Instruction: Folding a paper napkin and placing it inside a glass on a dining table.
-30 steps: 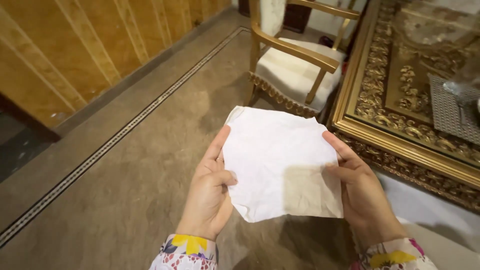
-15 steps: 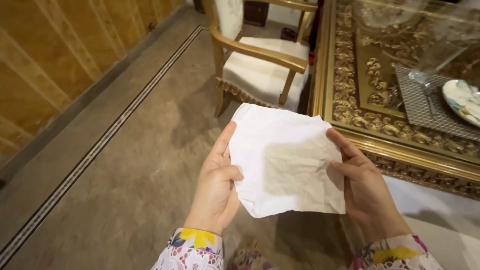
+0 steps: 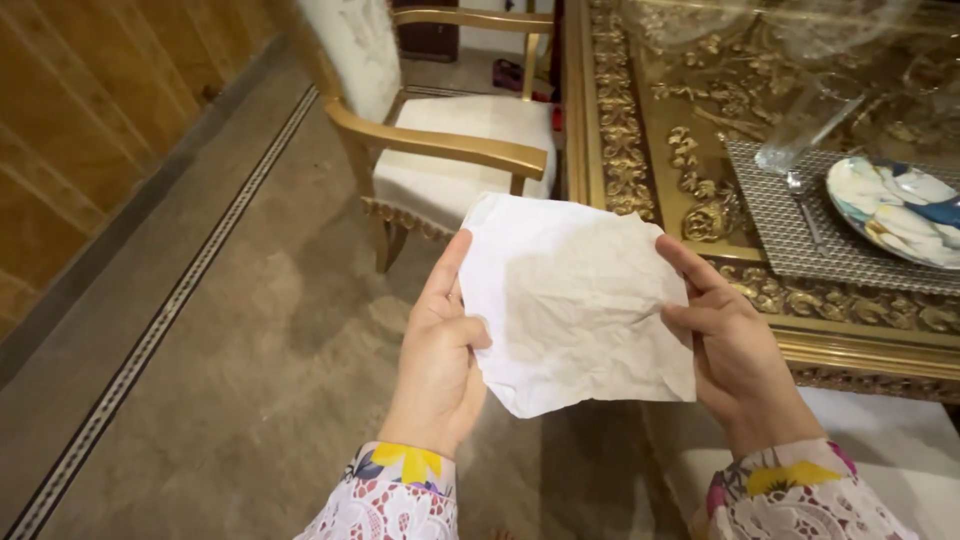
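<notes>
I am holding one white cloth [image 3: 575, 300] spread flat between both hands, in the air in front of me, beside the gilded table [image 3: 640, 150]. My left hand [image 3: 440, 350] is pinching its left edge, thumb on top; my right hand [image 3: 725, 345] is pinching its right edge likewise. The cloth is lying open and creased, not yet folded (no fold begun, as far as I judge). Counting outward: one cloth, two hands, one woven placemat [image 3: 800, 225], one plate [image 3: 900, 205], one clear glass [image 3: 805, 125], one cushioned armchair [image 3: 440, 150].
</notes>
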